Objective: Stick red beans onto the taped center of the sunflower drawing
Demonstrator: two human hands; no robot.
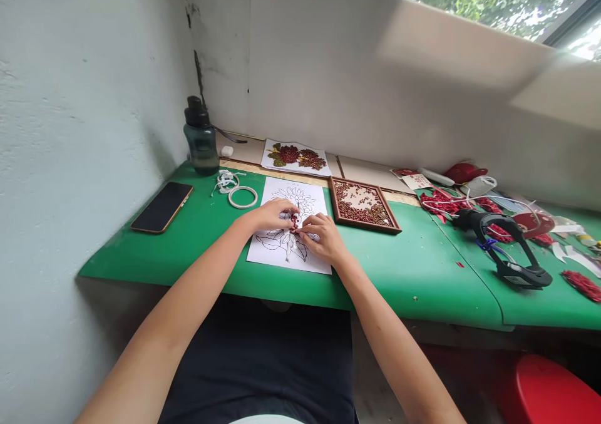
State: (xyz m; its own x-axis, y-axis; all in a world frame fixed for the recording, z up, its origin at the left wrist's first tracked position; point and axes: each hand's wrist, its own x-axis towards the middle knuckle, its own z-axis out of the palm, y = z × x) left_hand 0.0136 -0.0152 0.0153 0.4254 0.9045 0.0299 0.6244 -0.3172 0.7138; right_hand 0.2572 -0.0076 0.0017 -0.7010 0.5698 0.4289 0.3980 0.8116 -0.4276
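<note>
A white sheet with a black line drawing of a flower lies on the green tabletop. Small dark red beans form a little cluster at the middle of the drawing. My left hand rests on the sheet left of the cluster, fingers curled in and tips at the beans. From the right, my right hand reaches the same cluster with thumb and fingers pinched together. Whatever is between the fingertips of either hand is too small to make out. Just right of the sheet, a wooden-framed tray holds many more red beans.
Behind the sheet lies a finished-looking bean picture. To the left are a phone, a dark bottle and a roll of tape. A black head strap and red bundles lie at right; a red stool stands below.
</note>
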